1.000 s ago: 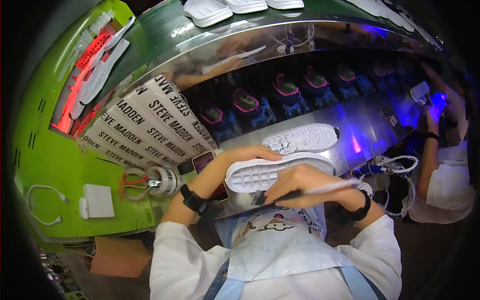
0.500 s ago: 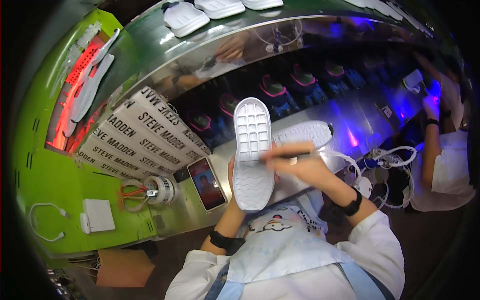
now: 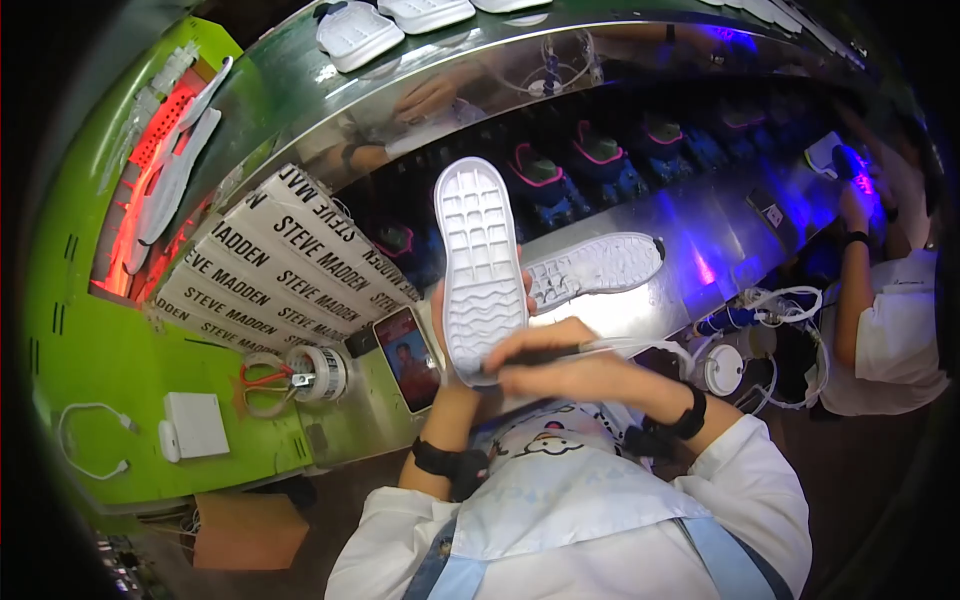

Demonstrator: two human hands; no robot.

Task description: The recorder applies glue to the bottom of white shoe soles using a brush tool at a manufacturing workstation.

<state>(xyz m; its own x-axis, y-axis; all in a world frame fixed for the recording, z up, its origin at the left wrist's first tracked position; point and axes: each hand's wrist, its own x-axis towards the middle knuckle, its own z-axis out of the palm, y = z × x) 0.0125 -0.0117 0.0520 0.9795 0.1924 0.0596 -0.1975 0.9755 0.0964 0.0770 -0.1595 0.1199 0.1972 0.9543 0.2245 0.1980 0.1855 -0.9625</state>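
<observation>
My left hand (image 3: pixel 439 322) is closed round a white shoe sole (image 3: pixel 475 235) from behind, with fingertips showing at its right edge. The sole stands nearly upright, its gridded and wavy inner side towards me. Near its lower end, my right hand (image 3: pixel 575 368) is closed on a slim dark brush-like tool (image 3: pixel 550 354), which seems joined to a white hose (image 3: pixel 650 345). The tool's tip meets the sole's lower part but is hard to make out. A second white sole (image 3: pixel 600 266) lies on the metal bench just right of the held one.
A phone (image 3: pixel 408 360) and a wrapped box (image 3: pixel 290 265) stand left, by a tape roll (image 3: pixel 322 374) and scissors (image 3: pixel 268 376). Pink-edged shoe uppers (image 3: pixel 540 168) line the dark channel behind. White soles (image 3: pixel 358 36) rest on the upper shelf. A co-worker's hand (image 3: pixel 856 205) is at right.
My right hand has moved down and left, from the sole's middle to its lower end. The held sole has shifted up and left, showing more of the second sole.
</observation>
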